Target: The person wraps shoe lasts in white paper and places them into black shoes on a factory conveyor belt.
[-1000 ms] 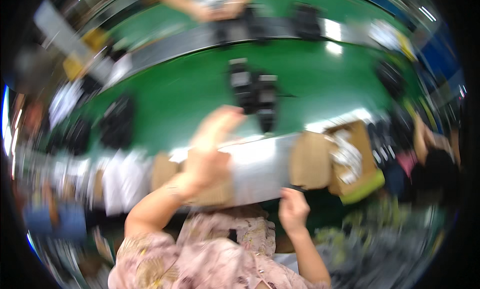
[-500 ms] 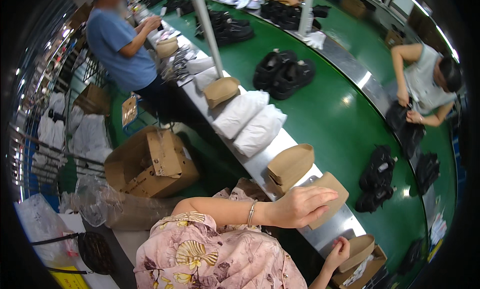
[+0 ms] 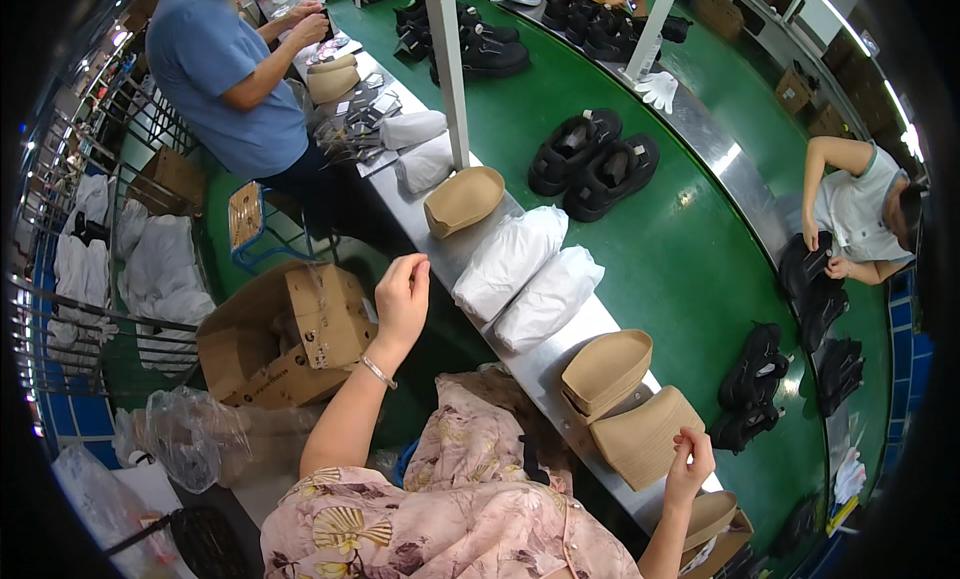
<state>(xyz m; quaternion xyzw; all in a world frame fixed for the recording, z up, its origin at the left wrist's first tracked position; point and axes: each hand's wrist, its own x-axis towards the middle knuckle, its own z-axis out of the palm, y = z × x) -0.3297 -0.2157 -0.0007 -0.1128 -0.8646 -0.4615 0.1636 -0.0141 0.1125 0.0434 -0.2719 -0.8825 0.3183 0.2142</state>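
My left hand [image 3: 402, 304] is raised in the air on the near side of the metal bench edge, fingers curled together and nothing visible in them. Nearest to it on the bench are two bundles wrapped in white paper [image 3: 512, 261]. At the right, my right hand [image 3: 690, 464] hovers by a tan, rounded cardboard form [image 3: 645, 441], its fingers loosely bent and apart, seemingly holding nothing. Just behind that form sits another hollow tan cardboard form [image 3: 608, 371]. A third tan form [image 3: 708, 519] rests in a brown box [image 3: 735, 544] beyond my right wrist.
A green conveyor belt [image 3: 690, 269] carries pairs of black shoes [image 3: 595, 164]. A metal post [image 3: 447, 74] rises at the bench's far edge. Left stand an open carton [image 3: 340, 319] and a blue-framed stool [image 3: 245, 214]. Co-workers stand at far left [image 3: 235, 89] and right [image 3: 850, 199].
My left hand has swung left and away from the tan form near the bench's right end. My right hand has risen slightly beside that form. The view has shifted.
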